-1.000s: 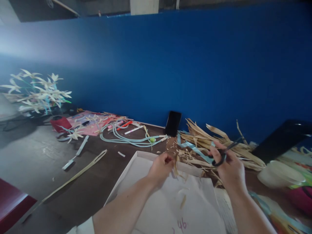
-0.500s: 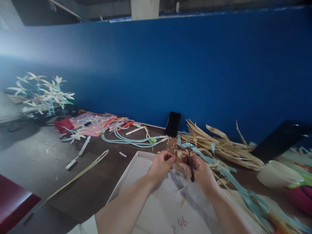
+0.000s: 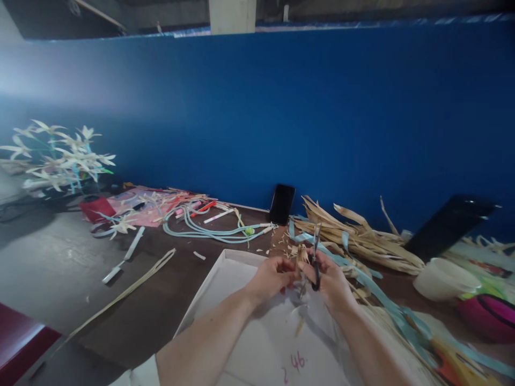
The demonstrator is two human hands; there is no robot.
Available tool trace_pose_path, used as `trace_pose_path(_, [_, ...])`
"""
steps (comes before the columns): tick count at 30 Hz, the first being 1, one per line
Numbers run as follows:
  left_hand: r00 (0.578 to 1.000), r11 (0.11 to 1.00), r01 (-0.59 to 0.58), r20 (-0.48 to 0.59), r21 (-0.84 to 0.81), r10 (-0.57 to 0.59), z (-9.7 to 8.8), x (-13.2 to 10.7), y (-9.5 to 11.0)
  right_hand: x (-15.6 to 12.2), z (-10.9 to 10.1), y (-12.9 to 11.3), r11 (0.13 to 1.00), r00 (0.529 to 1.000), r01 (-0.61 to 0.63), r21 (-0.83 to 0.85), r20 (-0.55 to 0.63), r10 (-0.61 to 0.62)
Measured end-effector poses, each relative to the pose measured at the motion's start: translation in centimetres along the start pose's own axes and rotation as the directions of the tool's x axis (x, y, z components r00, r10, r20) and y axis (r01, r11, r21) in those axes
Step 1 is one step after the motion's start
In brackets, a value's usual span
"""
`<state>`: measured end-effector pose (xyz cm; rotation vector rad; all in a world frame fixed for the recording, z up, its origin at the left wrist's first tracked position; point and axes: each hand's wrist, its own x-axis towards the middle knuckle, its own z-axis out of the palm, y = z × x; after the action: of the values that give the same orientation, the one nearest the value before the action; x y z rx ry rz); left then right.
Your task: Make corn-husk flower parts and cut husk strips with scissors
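Where the two hands meet above the far end of the white box (image 3: 237, 300), the scissors (image 3: 316, 257) stand nearly upright, black handles low, blades pointing up and away. Right hand (image 3: 332, 280): closed around the handles. Left hand (image 3: 273, 276): fingertips pinched on a small leaf scrap (image 3: 300, 253), which sits just left of the blades; whether blade and scrap touch cannot be told. Loose scraps lie on the box floor beneath the hands, and a red "46" (image 3: 298, 362) is written nearer the camera.

Right of the hands: a heap of dried leaves (image 3: 362, 238) with pale blue ribbon (image 3: 378, 295) trailing near and right. Further right, a white bowl (image 3: 436, 279). Far side: a phone (image 3: 281, 203) leans on the blue wall (image 3: 281, 118). Left of it, coiled blue cords (image 3: 209, 231). Near left on the dark table (image 3: 60, 268): one long leaf strip (image 3: 124, 292). Far left: a bunch of leaf flowers (image 3: 60, 155).
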<state>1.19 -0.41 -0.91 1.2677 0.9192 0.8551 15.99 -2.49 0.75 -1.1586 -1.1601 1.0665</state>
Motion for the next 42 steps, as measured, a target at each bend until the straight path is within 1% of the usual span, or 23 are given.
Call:
trace_pose_path(6, [0.999,1.0,0.022,-0.043,0.012,-0.022,0.0,0.1,0.0,0.0,0.1,0.4,0.999,1.0,-0.001,0.039,0.023,0.0])
trace_pose_path(9, [0.999,0.999,0.034,-0.032,0.005,-0.034,-0.1,0.1,0.2,0.2,0.0,0.7,0.998,1.0,0.002,0.068,0.028,-0.004])
trace_pose_path(11, [0.999,0.999,0.042,-0.01,-0.007,-0.042,-0.1,0.0,0.4,0.2,-0.1,0.8,0.998,1.0,-0.009,0.068,-0.007,0.01])
trace_pose_path(13, [0.999,0.999,0.049,-0.002,-0.007,-0.049,-0.3,0.0,0.5,0.2,-0.1,0.7,0.998,0.997,-0.036,0.044,-0.073,0.039])
trace_pose_path(15, [0.999,0.999,0.04,-0.025,-0.011,-0.04,-0.6,0.3,0.4,0.0,-0.1,0.3,0.998,0.992,-0.066,0.003,-0.109,0.066])
trace_pose_path(16, [0.998,0.999,0.028,-0.053,-0.024,-0.029,-0.9,0.6,0.4,-0.1,0.0,0.0,0.997,0.992,-0.079,-0.022,-0.103,0.076])
trace_pose_path(19, [0.985,0.99,-0.039,-0.173,-0.134,0.015,-1.6,1.3,0.2,-0.6,0.4,-0.8,0.991,0.994,-0.11,-0.08,-0.027,0.108])
trace_pose_path(21, [0.967,0.966,-0.097,-0.254,-0.24,0.034,-1.9,1.5,0.4,-0.9,0.7,-1.2,0.986,0.992,-0.121,-0.112,0.03,0.125])
trace_pose_path(23, [0.95,0.933,-0.148,-0.31,-0.329,0.041,-2.1,1.6,0.7,-1.2,0.9,-1.5,0.981,0.988,-0.113,-0.155,0.085,0.127])
trace_pose_path(27, [0.929,0.874,-0.202,-0.368,-0.443,0.028,-2.3,1.5,1.4,-1.4,1.0,-1.5,0.973,0.98,-0.095,-0.21,0.154,0.129])
trace_pose_path(29, [0.917,0.843,-0.223,-0.398,-0.489,0.011,-2.5,1.4,1.5,-1.4,0.9,-1.2,0.959,0.967,-0.12,-0.257,0.188,0.171])
trace_pose_path(31, [0.903,0.822,-0.242,-0.43,-0.516,-0.005,-2.7,1.4,1.5,-1.4,0.8,-0.7,0.934,0.941,-0.141,-0.328,0.249,0.23])
trace_pose_path(33, [0.895,0.815,-0.258,-0.446,-0.519,-0.001,-3.0,1.4,1.6,-1.4,0.6,0.0,0.917,0.91,-0.147,-0.371,0.313,0.273])
trace_pose_path(35, [0.896,0.811,-0.266,-0.444,-0.522,0.009,-3.1,1.3,1.7,-1.4,0.6,0.5,0.919,0.894,-0.141,-0.368,0.352,0.278])
trace_pose_path(38, [0.898,0.806,-0.264,-0.439,-0.53,0.006,-3.0,1.2,1.9,-1.5,0.6,0.8,0.921,0.896,-0.133,-0.367,0.352,0.27])
trace_pose_path(42, [0.918,0.835,-0.229,-0.396,-0.5,0.015,-2.5,1.1,1.6,-1.4,0.9,0.0,0.911,0.914,-0.107,-0.398,0.322,0.248])
